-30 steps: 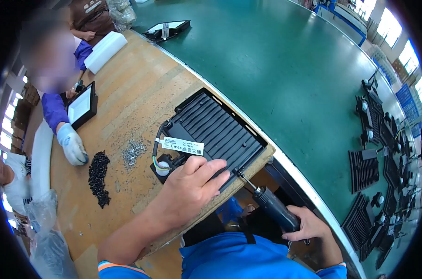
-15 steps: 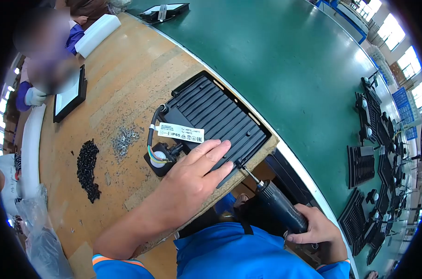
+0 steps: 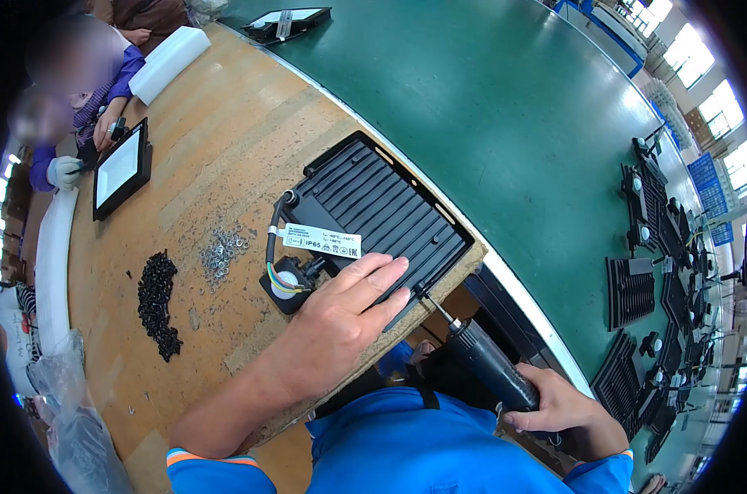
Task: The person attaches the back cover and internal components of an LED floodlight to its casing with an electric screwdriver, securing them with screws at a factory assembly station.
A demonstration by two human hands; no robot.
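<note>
A black finned floodlight [image 3: 382,193] lies back side up at the corner of the wooden bench. My left hand [image 3: 339,311] rests on its lower fins with the fingers stretched out flat. In my right hand [image 3: 559,402] is a black electric screwdriver [image 3: 490,360], gripped around the rear of its body. Its bit reaches the bracket at the near edge of the floodlight; the screw head there is too small to make out. Beside my left fingers sit a white IP65 label [image 3: 322,240] and a small black sensor [image 3: 286,284] with a white dome and coloured wires.
Black screws [image 3: 158,309] and silver washers [image 3: 222,253] lie in piles on the bench [image 3: 250,99]. A green conveyor belt [image 3: 472,107] runs alongside, with several floodlights [image 3: 630,292] at its right. Across the bench, a co-worker's hands are by another floodlight [image 3: 120,173].
My hands and the screwdriver keep nearly the same place on the floodlight, while the view shifts slightly. Across the bench, the co-worker's bare hand now shows beside the other floodlight.
</note>
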